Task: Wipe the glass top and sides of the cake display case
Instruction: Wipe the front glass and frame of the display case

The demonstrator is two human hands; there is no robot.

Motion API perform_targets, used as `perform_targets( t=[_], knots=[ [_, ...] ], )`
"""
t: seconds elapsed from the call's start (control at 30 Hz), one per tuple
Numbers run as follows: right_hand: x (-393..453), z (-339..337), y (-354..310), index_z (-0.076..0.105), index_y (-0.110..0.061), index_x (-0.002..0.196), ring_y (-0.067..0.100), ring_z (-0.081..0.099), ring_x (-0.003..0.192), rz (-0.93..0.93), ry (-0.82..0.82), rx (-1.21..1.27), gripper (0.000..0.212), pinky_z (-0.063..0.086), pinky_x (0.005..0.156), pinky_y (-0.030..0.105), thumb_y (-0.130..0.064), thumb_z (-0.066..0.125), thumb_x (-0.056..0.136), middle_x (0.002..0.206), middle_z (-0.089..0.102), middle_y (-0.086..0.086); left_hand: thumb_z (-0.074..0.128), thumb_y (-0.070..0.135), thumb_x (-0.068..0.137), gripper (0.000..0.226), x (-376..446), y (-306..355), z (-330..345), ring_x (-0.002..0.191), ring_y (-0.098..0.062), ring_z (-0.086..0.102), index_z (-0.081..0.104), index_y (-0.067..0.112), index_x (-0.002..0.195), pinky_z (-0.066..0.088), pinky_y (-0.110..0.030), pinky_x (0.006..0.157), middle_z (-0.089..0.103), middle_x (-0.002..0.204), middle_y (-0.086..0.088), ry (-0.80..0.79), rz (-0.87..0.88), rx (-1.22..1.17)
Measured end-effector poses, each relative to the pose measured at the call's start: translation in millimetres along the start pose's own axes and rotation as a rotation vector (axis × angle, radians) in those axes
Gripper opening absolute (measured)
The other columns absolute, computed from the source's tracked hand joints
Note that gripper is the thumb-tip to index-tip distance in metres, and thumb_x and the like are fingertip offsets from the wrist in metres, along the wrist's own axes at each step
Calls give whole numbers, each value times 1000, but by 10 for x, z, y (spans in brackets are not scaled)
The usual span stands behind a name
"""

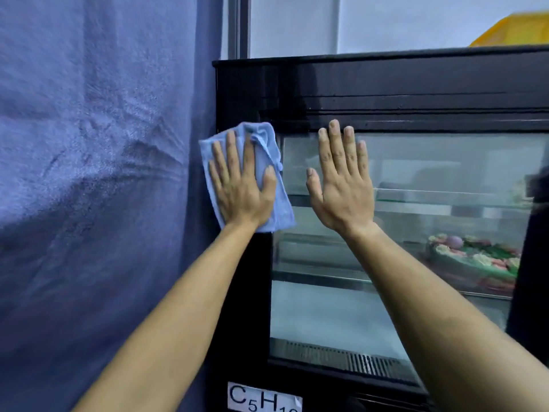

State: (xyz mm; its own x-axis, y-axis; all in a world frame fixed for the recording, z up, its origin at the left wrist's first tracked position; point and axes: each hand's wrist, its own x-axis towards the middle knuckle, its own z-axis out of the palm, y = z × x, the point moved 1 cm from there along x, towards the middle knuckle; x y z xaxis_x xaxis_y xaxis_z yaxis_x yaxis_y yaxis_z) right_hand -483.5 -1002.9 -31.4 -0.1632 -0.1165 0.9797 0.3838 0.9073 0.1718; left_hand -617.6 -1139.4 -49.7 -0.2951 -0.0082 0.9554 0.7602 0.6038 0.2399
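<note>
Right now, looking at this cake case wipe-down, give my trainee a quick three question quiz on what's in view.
1. True or false: the left hand presses the blue cloth with flat fingers.
2. The right hand rests on: A) the glass panel B) the yellow crate C) the curtain
3. Fill in: the decorated cake sits toward the case's ____ side.

Key: 1 true; 2 A; 3 right

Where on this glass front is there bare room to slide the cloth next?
Free: glass right of the right hand, and the lower pane above the vent grille. Crowded: upper left corner, where the left hand presses the blue cloth beside the curtain.
</note>
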Motion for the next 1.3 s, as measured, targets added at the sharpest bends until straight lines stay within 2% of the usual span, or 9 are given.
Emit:
perform_targets(
  t=[0.07,0.13,0.23,0.3,0.63,0.73,0.93,1.03,1.3],
  knots=[
    [1,-50,30,19,-8,163,29,5,159,-11,-33,97,66,4,129,45,-36,37,106,171,11,12,23,57,101,73,510,125,-94,161,-35,6,20,25,166,7,-56,128,13,175,-5,4,-27,2],
    [-48,-137,178,13,-10,164,27,-1,159,95,-55,126,67,-1,129,42,-39,32,106,172,4,9,19,59,100,74,880,267,-166,161,-33,-1,14,30,167,1,-55,129,5,176,-4,5,-52,-21],
    [-249,-262,585,9,-11,164,29,-4,159,273,-14,-3,66,-4,129,44,-41,27,108,172,0,11,16,62,101,74,1135,426,-211,161,-35,-7,7,30,167,-5,-55,129,-3,175,-8,26,-82,-38],
    [-368,-268,745,8,-10,164,30,-3,159,224,-15,-83,65,-2,129,46,-40,27,110,172,2,12,14,64,101,76,1156,491,-198,160,-37,-8,4,29,167,-5,-56,128,-4,175,-12,30,-68,-19],
    [-405,-189,729,14,-8,164,29,1,159,223,53,-104,64,1,129,44,-35,31,108,171,7,13,19,58,104,69,986,1436,-118,160,-39,2,15,30,167,2,-57,129,7,175,-11,-17,427,76],
    [-414,-197,743,15,-9,164,28,3,159,232,50,-99,64,4,129,45,-37,31,108,171,9,12,18,56,107,63,960,1248,-121,161,-38,4,21,33,166,2,-56,129,12,175,-8,-39,497,55],
    [-413,-217,746,12,-9,164,28,1,159,220,26,-103,64,2,129,45,-38,28,109,172,5,12,21,54,108,61,1107,194,-225,160,-41,1,22,35,165,1,-57,129,9,175,-8,5,192,47],
    [-415,-197,727,12,-8,164,29,0,159,229,27,-108,65,4,129,47,-37,29,108,172,5,12,21,55,107,62,1097,441,-189,160,-42,-3,16,36,166,-2,-58,128,3,175,-9,21,169,56],
    [-428,-165,757,16,-8,163,29,4,159,214,59,-107,64,10,129,49,-40,26,109,171,8,12,21,56,104,70,1048,1211,-59,160,-39,-1,7,29,167,1,-58,128,4,175,-7,40,279,66]
  ],
)
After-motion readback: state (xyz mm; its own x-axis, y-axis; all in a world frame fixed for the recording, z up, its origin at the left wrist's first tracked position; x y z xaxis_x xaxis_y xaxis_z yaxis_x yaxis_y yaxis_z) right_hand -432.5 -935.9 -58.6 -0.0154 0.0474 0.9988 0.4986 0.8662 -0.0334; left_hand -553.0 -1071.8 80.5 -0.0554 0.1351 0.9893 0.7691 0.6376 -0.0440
